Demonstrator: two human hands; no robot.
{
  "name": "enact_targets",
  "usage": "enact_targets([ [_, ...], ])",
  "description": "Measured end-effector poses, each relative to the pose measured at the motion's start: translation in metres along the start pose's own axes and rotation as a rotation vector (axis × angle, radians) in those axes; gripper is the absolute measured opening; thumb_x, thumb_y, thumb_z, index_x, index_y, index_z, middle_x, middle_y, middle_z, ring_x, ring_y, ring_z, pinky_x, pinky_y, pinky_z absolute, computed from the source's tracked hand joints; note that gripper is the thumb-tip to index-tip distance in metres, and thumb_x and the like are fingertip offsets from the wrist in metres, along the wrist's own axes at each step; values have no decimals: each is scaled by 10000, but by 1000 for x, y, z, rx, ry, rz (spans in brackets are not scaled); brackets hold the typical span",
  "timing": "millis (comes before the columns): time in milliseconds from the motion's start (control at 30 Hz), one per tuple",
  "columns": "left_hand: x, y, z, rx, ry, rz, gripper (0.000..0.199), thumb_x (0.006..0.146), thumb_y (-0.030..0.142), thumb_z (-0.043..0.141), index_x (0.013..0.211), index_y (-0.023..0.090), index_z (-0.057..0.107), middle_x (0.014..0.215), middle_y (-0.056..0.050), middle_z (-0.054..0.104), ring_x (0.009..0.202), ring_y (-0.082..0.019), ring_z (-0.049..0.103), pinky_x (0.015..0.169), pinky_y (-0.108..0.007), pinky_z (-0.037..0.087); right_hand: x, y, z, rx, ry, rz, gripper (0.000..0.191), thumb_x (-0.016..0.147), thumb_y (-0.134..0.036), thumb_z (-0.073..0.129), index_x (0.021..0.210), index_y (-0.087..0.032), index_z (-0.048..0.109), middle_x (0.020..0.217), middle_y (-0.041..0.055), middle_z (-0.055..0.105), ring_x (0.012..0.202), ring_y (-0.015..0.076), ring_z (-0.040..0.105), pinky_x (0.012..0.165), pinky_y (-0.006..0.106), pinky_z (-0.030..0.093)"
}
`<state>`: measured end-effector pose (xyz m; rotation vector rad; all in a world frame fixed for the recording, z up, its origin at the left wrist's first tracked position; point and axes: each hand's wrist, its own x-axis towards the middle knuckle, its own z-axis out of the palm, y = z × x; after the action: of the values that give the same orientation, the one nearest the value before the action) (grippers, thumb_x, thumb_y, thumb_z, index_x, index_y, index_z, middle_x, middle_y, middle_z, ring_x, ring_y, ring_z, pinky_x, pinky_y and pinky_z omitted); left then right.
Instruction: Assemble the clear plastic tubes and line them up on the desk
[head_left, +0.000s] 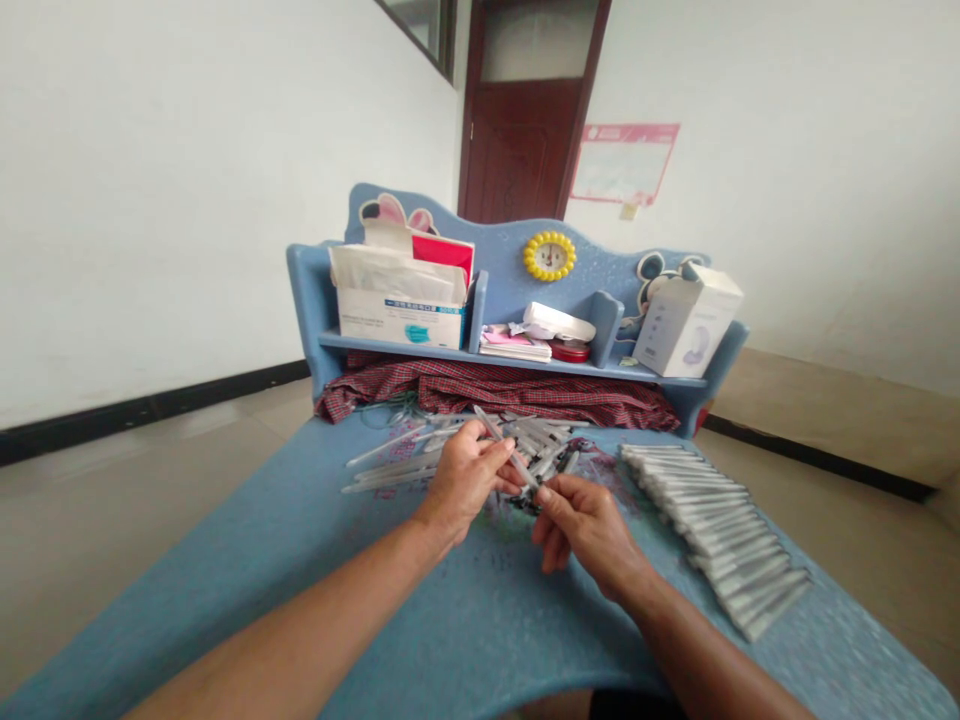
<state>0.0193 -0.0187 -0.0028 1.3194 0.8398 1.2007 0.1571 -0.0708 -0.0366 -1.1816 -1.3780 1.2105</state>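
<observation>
Above the middle of the blue desk, my left hand [466, 478] is closed on a slim translucent pen-like tube [507, 447], which slants down to the right. The fingers of my right hand [581, 525] pinch the lower end of that tube. Behind and below the hands lies a loose pile of similar tubes [405, 465], with small dark parts [559, 460] among them. On the right side of the desk, many whitish tubes [712, 520] lie side by side in a long row.
The blue desk [450, 640] has a back shelf holding a mask box [401, 310], papers [516, 347], a red tin [570, 351] and a white box [686, 325]. A folded checked cloth [510, 390] lies under the shelf. A yellow-rimmed clock [550, 257] is on the backboard.
</observation>
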Motion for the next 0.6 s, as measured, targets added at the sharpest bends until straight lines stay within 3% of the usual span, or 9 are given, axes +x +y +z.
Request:
enact_targets([
  [233, -1, 2, 0, -8, -47, -11, 222, 712, 295, 572, 811, 168, 418, 661, -21, 636, 499, -138, 607, 463, -243, 491, -2, -3, -1, 386, -169, 172, 385, 763, -529, 497, 802, -147, 467, 538, 29, 635, 320, 126, 532, 291, 182, 359],
  [467, 0, 2, 1, -24, -49, -29, 253, 696, 310, 595, 822, 174, 423, 661, -7, 627, 503, -141, 607, 470, -247, 487, -3, -2, 0, 330, -55, 83, 407, 647, -456, 671, 794, -174, 417, 502, -8, 616, 299, 120, 517, 278, 162, 346],
  [600, 0, 1, 1, -39, -75, -26, 262, 692, 313, 603, 834, 180, 428, 642, 4, 627, 521, -148, 615, 488, -254, 492, -4, -1, 2, 413, -94, 101, 350, 688, -442, 636, 755, -165, 431, 516, 12, 631, 301, 114, 518, 284, 163, 351],
])
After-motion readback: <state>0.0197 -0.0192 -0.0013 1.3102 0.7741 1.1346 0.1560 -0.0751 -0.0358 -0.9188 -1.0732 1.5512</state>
